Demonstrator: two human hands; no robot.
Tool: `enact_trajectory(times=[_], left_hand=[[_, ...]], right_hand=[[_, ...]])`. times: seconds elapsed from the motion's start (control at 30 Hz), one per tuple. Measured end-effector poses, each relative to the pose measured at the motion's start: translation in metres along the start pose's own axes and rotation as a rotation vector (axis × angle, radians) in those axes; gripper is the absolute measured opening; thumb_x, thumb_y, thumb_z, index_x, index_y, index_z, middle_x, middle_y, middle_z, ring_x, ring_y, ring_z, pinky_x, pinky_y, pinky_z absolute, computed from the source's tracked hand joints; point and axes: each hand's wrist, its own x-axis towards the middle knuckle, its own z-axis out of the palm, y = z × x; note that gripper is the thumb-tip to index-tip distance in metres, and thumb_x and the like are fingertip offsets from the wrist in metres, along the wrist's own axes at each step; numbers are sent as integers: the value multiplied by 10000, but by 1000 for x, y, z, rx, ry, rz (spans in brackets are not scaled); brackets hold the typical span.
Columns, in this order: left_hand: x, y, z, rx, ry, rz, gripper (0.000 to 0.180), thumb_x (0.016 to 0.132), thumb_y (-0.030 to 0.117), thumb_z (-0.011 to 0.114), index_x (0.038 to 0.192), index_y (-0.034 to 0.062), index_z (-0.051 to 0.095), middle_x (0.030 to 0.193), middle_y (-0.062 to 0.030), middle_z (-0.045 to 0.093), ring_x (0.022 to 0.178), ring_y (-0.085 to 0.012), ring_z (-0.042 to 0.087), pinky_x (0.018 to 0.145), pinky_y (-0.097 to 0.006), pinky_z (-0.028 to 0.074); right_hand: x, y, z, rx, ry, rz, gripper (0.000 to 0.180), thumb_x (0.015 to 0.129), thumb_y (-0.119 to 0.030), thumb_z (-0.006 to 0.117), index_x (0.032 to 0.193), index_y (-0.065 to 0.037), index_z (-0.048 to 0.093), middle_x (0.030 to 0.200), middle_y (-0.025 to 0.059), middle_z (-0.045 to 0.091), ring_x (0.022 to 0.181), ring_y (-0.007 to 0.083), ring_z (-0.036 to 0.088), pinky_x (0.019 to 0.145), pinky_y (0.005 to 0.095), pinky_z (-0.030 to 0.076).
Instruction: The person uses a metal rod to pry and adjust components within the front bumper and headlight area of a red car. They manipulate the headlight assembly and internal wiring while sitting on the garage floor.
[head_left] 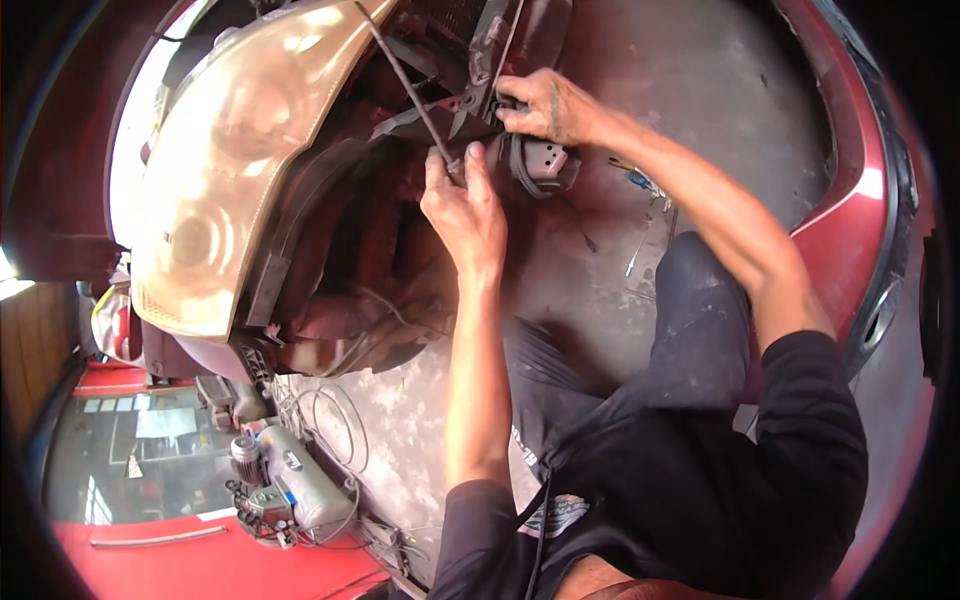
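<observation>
My left hand [467, 212] is closed, thumb and fingers pinching the lower end of a long thin metal rod [405, 82]. The rod slants up and to the left, past the edge of a yellowed headlight [240, 150]. To the right, my right hand [552, 108] has its fingers curled beside a dark upright metal part [488, 50] at the car's exposed front. Whatever those fingers grip is hidden. Just below that hand sits a bracket with holes [545, 158].
A red bumper cover [855, 215] stands along the right side. Several small tools, one a blue-handled tool [638, 178], lie on the grey floor [690, 80]. At lower left are an air compressor [305, 480], loose hoses [345, 430] and a red car [180, 550].
</observation>
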Motion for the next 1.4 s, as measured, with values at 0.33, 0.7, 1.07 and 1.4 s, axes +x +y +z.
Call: enact_trajectory(times=[0.33, 0.7, 1.07, 1.4], left_hand=[[8, 16, 6, 54, 76, -120, 301, 917, 204, 753, 805, -56, 650, 647, -3, 571, 610, -82, 466, 556, -288, 401], [10, 23, 7, -73, 57, -253, 299, 925, 240, 769, 876, -40, 675, 684, 17, 595, 598, -71, 498, 545, -263, 400], [12, 13, 12, 31, 81, -130, 273, 952, 164, 725, 837, -54, 609, 614, -5, 497, 578, -87, 416, 516, -300, 353], [-32, 21, -27, 96, -30, -161, 240, 962, 175, 688, 1124, -2, 680, 766, 13, 590, 651, -59, 483, 583, -241, 401]], right_hand=[[6, 20, 0, 63, -123, -14, 302, 898, -248, 646, 885, 28, 525, 644, 210, 487, 581, 362, 522, 585, 453, 420], [4, 17, 10, 7, -34, 24, 258, 907, -209, 659, 925, 30, 562, 666, 210, 529, 623, 384, 572, 580, 437, 441], [-1, 17, 4, 201, -32, 178, 274, 951, -253, 624, 915, 13, 573, 658, 203, 516, 574, 298, 532, 587, 423, 440], [-7, 25, 3, 114, -24, 81, 286, 987, -263, 624, 1045, 17, 623, 727, 214, 579, 652, 338, 578, 640, 427, 465]])
